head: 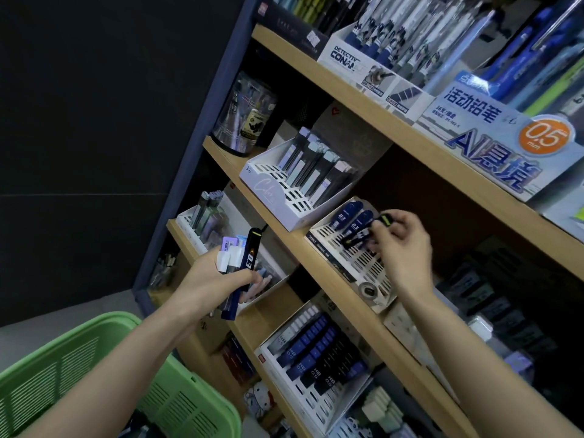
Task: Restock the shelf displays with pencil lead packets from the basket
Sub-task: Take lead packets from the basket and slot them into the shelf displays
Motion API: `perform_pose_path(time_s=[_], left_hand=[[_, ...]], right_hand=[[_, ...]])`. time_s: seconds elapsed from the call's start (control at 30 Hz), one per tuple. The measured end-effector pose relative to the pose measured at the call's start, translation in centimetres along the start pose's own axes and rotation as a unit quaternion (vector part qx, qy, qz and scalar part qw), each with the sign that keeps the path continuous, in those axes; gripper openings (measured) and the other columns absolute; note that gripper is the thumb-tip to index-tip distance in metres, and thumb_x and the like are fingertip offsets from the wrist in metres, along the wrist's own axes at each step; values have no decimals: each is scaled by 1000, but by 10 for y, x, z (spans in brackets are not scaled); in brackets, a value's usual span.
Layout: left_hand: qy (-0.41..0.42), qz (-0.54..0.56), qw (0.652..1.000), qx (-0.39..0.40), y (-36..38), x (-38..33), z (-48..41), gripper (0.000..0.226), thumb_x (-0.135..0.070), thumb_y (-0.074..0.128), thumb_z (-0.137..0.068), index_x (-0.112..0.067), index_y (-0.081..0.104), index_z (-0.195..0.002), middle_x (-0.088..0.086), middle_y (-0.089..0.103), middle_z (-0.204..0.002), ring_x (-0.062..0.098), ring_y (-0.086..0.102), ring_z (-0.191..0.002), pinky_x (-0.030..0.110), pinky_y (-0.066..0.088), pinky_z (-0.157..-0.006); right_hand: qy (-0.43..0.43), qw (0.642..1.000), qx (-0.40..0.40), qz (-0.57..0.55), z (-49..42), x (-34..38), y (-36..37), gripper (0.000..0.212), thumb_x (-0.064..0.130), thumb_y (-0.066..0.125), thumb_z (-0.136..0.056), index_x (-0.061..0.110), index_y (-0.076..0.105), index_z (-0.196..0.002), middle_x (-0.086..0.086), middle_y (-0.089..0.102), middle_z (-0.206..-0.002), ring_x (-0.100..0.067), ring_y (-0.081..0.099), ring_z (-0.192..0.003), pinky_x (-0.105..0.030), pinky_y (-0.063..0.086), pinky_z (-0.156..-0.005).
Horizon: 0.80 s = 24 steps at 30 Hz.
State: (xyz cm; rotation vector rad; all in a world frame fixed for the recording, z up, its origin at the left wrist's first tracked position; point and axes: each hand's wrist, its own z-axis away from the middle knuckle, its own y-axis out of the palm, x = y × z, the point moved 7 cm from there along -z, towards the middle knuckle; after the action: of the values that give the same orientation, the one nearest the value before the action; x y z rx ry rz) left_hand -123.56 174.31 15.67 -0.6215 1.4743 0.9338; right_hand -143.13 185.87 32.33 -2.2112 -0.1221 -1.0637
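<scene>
My left hand (211, 281) grips a bundle of pencil lead packets (240, 265), a long dark blue one among lilac and white ones, held in front of the shelf edge. My right hand (403, 248) pinches a black lead packet with a yellow-green end (358, 238) over a white slotted display tray (360, 263) on the middle shelf. Two dark blue packets marked 0.3 (350, 218) stand in that tray. The green basket (94, 371) sits at the bottom left under my left forearm.
Another white tray with grey and pale blue lead packets (311, 169) stands to the left on the same shelf. A lower tray holds several HB 0.5 packets (319, 352). Pen boxes (505, 128) fill the top shelf. A clear jar (241, 112) stands at the shelf's left end.
</scene>
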Motion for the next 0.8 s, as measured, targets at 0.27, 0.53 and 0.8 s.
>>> perform_pose_path(time_s=[0.27,0.53,0.8], left_hand=[[-25,-9,999,20,27,10,0,22,-9,74,-77,-6,56,-89,7,62,-70,12,58,-50,23,45,-48],[-41,-15,998,47,46,22,-5,34,-12,77,-75,-1,60,-102,20,69,-94,25,69,-69,32,53,-60],[-43,-26,997,51,60,24,-5,24,-8,76,-75,-11,52,-81,9,60,-73,12,57,-48,24,46,-49]], right_hand=[[50,974,-74,206,-40,-54,-56,27,25,54,-96,2,64,-105,-11,65,-91,-20,58,-77,-26,40,-70],[9,967,-40,253,-42,-62,-65,24,10,53,-95,6,57,-118,-12,60,-109,-22,56,-95,-24,40,-78],[8,968,-8,250,-43,-69,-62,15,13,55,-95,9,58,-110,-5,59,-97,-16,55,-85,-21,40,-70]])
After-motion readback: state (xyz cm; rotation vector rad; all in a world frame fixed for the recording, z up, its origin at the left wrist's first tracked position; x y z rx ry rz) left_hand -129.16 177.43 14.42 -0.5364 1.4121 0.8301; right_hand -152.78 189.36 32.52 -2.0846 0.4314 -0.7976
